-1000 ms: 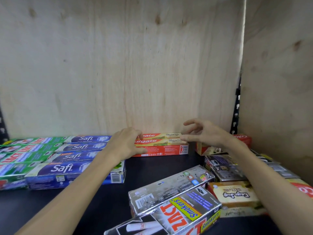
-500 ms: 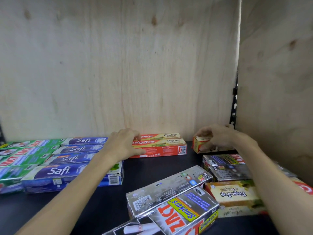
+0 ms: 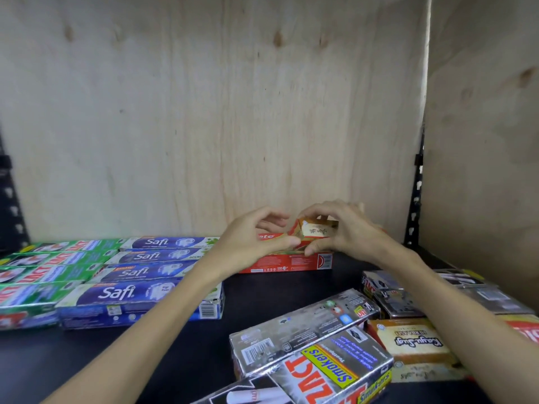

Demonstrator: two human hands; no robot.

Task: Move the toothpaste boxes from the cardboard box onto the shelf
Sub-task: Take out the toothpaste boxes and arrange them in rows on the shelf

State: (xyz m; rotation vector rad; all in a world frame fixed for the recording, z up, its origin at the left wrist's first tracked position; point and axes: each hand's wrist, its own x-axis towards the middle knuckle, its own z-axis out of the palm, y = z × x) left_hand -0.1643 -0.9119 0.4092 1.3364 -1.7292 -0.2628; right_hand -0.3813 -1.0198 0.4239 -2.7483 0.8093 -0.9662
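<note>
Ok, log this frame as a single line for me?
phase: placing | right hand: grips small gold box over red Colgate boxes | left hand: thumb touching box end | shelf: Safi boxes left

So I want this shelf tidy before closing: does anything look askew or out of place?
Yes. Two silver Zact Smokers boxes lie at a slant near the front, one resting on the other, unlike the straight Safi rows on the left. The right hand holds a small gold box tilted above the red Colgate boxes.
</note>
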